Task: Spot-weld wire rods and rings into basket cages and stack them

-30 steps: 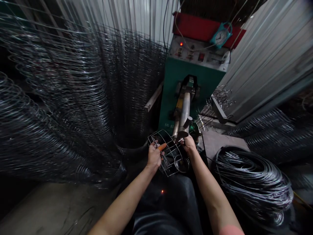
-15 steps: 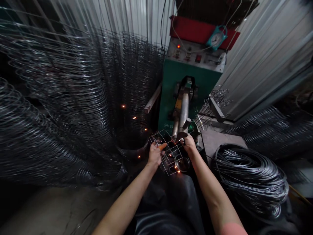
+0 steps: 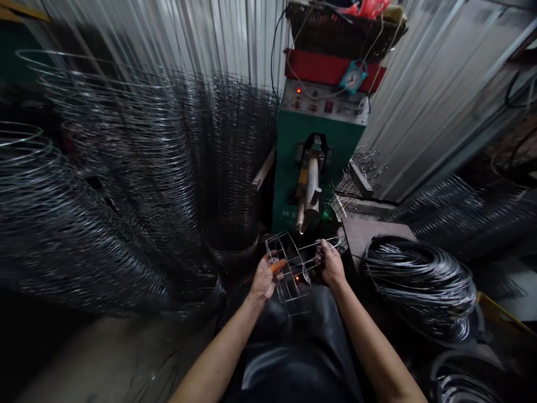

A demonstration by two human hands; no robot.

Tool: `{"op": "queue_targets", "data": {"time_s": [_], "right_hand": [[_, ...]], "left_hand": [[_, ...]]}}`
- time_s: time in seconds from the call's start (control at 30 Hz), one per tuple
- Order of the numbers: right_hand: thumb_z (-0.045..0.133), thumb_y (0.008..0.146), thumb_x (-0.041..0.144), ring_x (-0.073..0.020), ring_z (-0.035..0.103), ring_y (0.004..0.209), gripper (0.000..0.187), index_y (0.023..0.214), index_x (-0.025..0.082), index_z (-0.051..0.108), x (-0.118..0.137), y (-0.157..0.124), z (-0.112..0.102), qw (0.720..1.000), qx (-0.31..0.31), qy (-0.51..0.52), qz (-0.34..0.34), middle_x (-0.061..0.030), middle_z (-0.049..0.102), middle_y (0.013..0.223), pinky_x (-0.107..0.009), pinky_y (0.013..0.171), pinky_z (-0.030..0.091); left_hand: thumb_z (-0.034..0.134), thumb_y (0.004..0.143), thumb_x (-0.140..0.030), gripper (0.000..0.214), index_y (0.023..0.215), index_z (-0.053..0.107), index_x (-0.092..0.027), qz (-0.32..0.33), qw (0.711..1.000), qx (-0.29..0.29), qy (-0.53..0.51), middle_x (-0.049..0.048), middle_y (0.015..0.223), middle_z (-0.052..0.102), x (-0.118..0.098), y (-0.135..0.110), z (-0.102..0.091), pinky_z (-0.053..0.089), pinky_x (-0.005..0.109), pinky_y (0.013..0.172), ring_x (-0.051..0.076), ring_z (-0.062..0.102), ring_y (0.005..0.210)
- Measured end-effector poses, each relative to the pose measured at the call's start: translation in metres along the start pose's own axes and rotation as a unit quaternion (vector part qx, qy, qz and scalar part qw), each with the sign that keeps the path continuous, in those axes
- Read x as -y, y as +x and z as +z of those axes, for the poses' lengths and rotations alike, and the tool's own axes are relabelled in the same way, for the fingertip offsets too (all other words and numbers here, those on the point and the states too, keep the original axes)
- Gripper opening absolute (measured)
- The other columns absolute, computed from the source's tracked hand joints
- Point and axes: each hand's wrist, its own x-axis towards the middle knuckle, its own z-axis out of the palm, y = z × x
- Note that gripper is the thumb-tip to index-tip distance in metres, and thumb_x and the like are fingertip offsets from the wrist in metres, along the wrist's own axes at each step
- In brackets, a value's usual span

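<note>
My left hand is closed on the left side of a small wire rack made of thin crossed metal rods. Its thumb has an orange covering, probably a finger sleeve. To the right, the fingers of my right hand pinch thin metal wires that run across to the rack; whether these are joined to it I cannot tell. Just above the rack is the pointed lower electrode of a green spot welding machine, apart from the rack. A small orange spark glows beneath the rack.
Tall stacks of wire rings crowd the left side. On the right lies a big coil of wire rods beside a flat board. A teal clock hangs by the machine's red top, under a dark basket.
Both hands and the rack have come down and away from the electrode. My right hand has moved out from behind the machine's arm. Most of the flying sparks are gone.
</note>
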Motion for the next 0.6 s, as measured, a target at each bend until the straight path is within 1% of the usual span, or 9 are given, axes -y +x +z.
{"op": "queue_targets", "data": {"time_s": [0.1,0.17,0.27,0.3,0.37,0.43,0.47,0.53,0.6], "right_hand": [[0.07,0.06,0.052,-0.0041,0.037,0.038,0.038,0.073,0.018,0.057,-0.001,-0.008,0.006,1.0,0.004,0.001,0.017,0.006,0.049,0.053,-0.017,0.034,0.027],[0.064,0.063,0.058,-0.0056,0.038,0.038,0.042,0.071,0.018,0.058,0.0,-0.015,0.007,0.999,0.013,-0.039,0.017,0.0043,0.051,0.054,-0.019,0.036,0.029],[0.051,0.07,0.066,-0.0096,0.041,0.04,0.049,0.06,0.018,0.055,0.008,-0.029,-0.003,0.975,0.034,-0.221,-0.013,0.0019,0.049,0.047,-0.023,0.04,0.032],[0.048,0.072,0.066,-0.0109,0.042,0.041,0.051,0.055,0.018,0.053,0.013,-0.033,-0.009,0.95,0.028,-0.307,-0.051,0.0014,0.047,0.045,-0.024,0.042,0.033],[0.048,0.074,0.063,-0.0133,0.046,0.048,0.05,0.052,0.019,0.053,0.027,-0.034,-0.022,0.877,-0.014,-0.449,-0.172,-0.0003,0.049,0.046,-0.025,0.049,0.036],[0.055,0.072,0.058,-0.0171,0.053,0.064,0.041,0.061,0.019,0.06,0.042,-0.025,-0.034,0.807,-0.04,-0.509,-0.296,-0.0037,0.059,0.061,-0.027,0.06,0.039],[0.059,0.069,0.056,-0.0193,0.055,0.073,0.037,0.068,0.019,0.063,0.049,-0.017,-0.039,0.79,-0.023,-0.517,-0.328,-0.0054,0.063,0.073,-0.028,0.066,0.04],[0.064,0.065,0.052,-0.0217,0.055,0.083,0.034,0.078,0.021,0.067,0.058,0.003,-0.049,0.799,0.073,-0.512,-0.306,-0.0061,0.065,0.085,-0.03,0.072,0.041],[0.065,0.063,0.05,-0.0198,0.056,0.076,0.032,0.076,0.02,0.068,0.059,0.024,-0.056,0.834,0.163,-0.483,-0.213,-0.0034,0.065,0.078,-0.029,0.068,0.042]], "left_hand": [[0.077,0.05,-0.018,0.053,0.093,0.047,-0.018,0.004,1.0,-0.009,0.002,-0.0082,0.065,0.044,-0.006,-0.006,-0.003,0.02,0.015,0.039,0.001,0.029,0.043],[0.075,0.052,-0.02,0.051,0.094,0.048,-0.018,0.015,1.0,-0.015,0.001,-0.0085,0.063,0.042,-0.008,-0.009,-0.007,0.018,0.015,0.038,0.0,0.026,0.042],[0.072,0.053,-0.021,0.048,0.096,0.048,-0.018,0.035,0.999,-0.024,0.016,-0.0094,0.06,0.038,-0.011,-0.011,-0.012,0.016,0.015,0.038,0.001,0.026,0.042],[0.07,0.054,-0.021,0.048,0.097,0.048,-0.018,0.041,0.998,-0.026,0.026,-0.0092,0.06,0.038,-0.012,-0.011,-0.012,0.016,0.015,0.038,0.002,0.027,0.042],[0.067,0.055,-0.021,0.048,0.099,0.047,-0.019,0.052,0.997,-0.026,0.053,-0.0086,0.062,0.04,-0.014,-0.01,-0.011,0.017,0.015,0.037,0.002,0.028,0.042],[0.066,0.056,-0.022,0.048,0.101,0.047,-0.019,0.058,0.995,-0.015,0.08,-0.0082,0.064,0.042,-0.015,-0.005,-0.006,0.017,0.015,0.037,0.001,0.028,0.041],[0.067,0.056,-0.022,0.049,0.101,0.047,-0.02,0.057,0.994,-0.006,0.091,-0.0083,0.064,0.042,-0.015,-0.001,-0.003,0.017,0.015,0.037,0.001,0.027,0.041],[0.068,0.056,-0.023,0.05,0.101,0.047,-0.019,0.051,0.994,0.005,0.099,-0.0084,0.063,0.042,-0.014,0.008,0.005,0.016,0.015,0.037,0.001,0.027,0.04],[0.068,0.055,-0.024,0.049,0.1,0.047,-0.018,0.046,0.994,-0.001,0.097,-0.008,0.063,0.043,-0.013,0.019,0.012,0.016,0.015,0.037,0.001,0.027,0.04]]}}
